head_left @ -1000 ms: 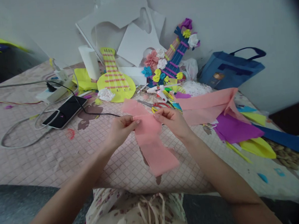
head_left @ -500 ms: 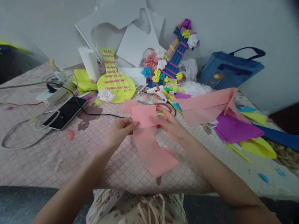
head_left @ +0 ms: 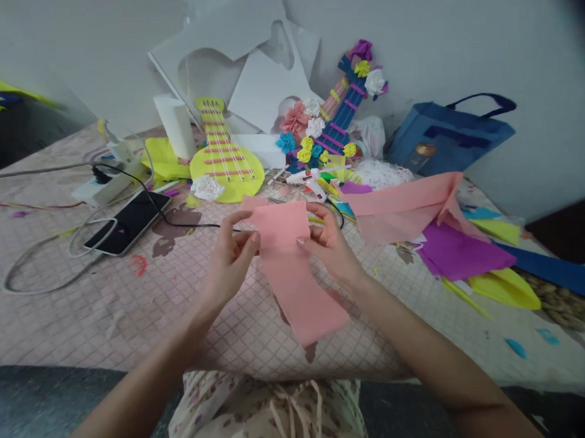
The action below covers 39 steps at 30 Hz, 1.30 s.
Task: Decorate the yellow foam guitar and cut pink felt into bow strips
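A pink crepe paper strip (head_left: 297, 289) is stretched between my hands, with a doubled, folded part at its top and a single tail running down toward the table's front edge. My left hand (head_left: 232, 256) pinches the left side of the folded part between thumb and fingers. On the opposite side my right hand (head_left: 332, 246) grips the right edge, its thumb lying on the paper near the fold line. Just beyond the strip lies a white glue gun (head_left: 313, 184), partly among scraps.
Behind stand a yellow paper guitar (head_left: 225, 160) and a blue paper guitar (head_left: 341, 125) with paper flowers. At left lie a phone (head_left: 130, 222), cables and a power strip (head_left: 100, 186). To the right are pink paper (head_left: 396, 205), purple paper (head_left: 460, 251) and a blue bag (head_left: 451, 134).
The strip's tail has straightened and now lies flatter. My fingers have shifted along the folded part, and my right thumb has moved onto the paper's face.
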Available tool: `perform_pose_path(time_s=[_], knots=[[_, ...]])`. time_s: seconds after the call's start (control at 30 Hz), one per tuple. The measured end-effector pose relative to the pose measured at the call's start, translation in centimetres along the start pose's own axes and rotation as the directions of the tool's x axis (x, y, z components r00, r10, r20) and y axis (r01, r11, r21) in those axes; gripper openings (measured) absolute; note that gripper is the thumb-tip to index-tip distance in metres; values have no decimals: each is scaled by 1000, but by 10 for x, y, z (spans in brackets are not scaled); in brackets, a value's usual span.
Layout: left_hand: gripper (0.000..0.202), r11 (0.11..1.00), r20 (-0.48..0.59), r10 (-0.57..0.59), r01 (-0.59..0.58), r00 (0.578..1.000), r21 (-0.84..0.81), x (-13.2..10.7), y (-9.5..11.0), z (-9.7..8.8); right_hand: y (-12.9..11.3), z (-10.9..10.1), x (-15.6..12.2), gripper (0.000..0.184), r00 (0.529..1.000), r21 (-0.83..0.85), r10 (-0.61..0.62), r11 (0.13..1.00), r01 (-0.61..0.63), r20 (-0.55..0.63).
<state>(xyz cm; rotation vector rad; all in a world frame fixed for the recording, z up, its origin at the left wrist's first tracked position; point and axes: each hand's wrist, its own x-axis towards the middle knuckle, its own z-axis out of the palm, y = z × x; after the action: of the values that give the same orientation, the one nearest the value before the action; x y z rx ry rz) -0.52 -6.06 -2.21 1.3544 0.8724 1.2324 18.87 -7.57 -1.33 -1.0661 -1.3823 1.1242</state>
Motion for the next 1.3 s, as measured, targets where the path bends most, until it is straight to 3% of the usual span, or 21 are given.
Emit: perform_pose_path(time_s=[0.13, 0.27, 0.4, 0.53, 0.83, 1.17, 1.3], knots=[[32, 991, 130, 16, -33, 991, 133, -5, -4, -3, 1, -1, 1, 64, 1000, -14, 15, 1000, -15, -12], [27, 976, 65, 11, -25, 998, 217, -2, -7, -4, 1, -3, 0, 56, 1000, -26, -5, 1000, 5, 7], [27, 985, 38, 12, -18, 999, 169, 0, -6, -5, 0, -4, -4, 38, 998, -49, -34, 998, 36, 50], [28, 994, 43, -6, 1, 999, 114, 0, -3, -5, -4, -3, -7, 29, 998, -171, -65, 983, 63, -7], [27, 996, 30, 5, -8, 1000, 89, -1, 13, -2, -16, -3, -8, 22, 965, -373, -256, 903, 215, -62], [23, 966, 32, 164, -167, 986, 198, -3, 34, 1, -44, -4, -10, 16, 902, -539, -426, 777, 327, -67], [21, 944, 29, 206, -207, 978, 259, -4, 41, 0, -51, -4, -12, 20, 905, -523, -424, 781, 341, -42]])
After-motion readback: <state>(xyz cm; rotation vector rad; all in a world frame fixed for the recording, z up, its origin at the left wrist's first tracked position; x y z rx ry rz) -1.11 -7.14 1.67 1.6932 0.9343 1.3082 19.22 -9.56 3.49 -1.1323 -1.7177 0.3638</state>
